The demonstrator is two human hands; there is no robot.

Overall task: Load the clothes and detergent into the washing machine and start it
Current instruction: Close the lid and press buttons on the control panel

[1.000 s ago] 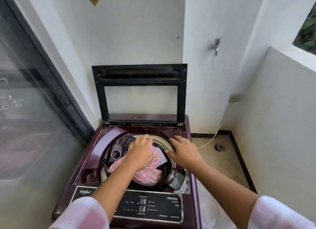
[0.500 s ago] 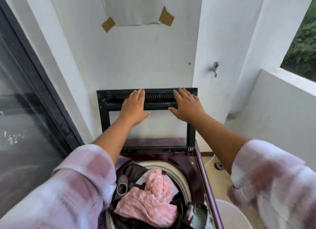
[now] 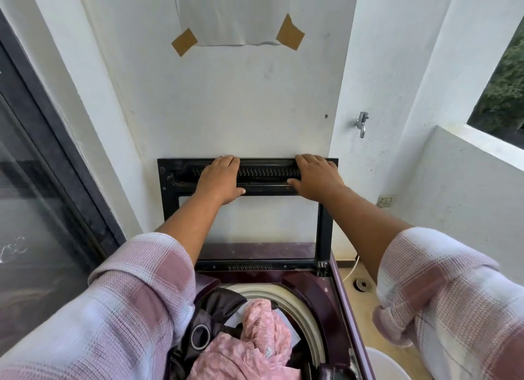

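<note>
The maroon top-loading washing machine (image 3: 338, 311) stands below me with its black-framed lid (image 3: 326, 232) raised upright against the white wall. My left hand (image 3: 219, 181) and my right hand (image 3: 317, 178) both lie on the lid's top bar, fingers hooked over its upper edge. Inside the drum sit a pink garment (image 3: 255, 342) and dark clothes (image 3: 215, 308) with a round ring on them. No detergent is in view.
A dark-framed glass sliding door (image 3: 56, 181) runs along the left. A tap (image 3: 361, 123) sticks out of the wall at the right, above a floor drain (image 3: 361, 284) and a white cable. A white tub rim (image 3: 382, 365) shows at bottom right. Low parapet wall (image 3: 467, 195) at right.
One second ago both hands pressed the clothes in the drum. They rose to the lid's top bar, and since half a second ago their fingers have curled over its edge.
</note>
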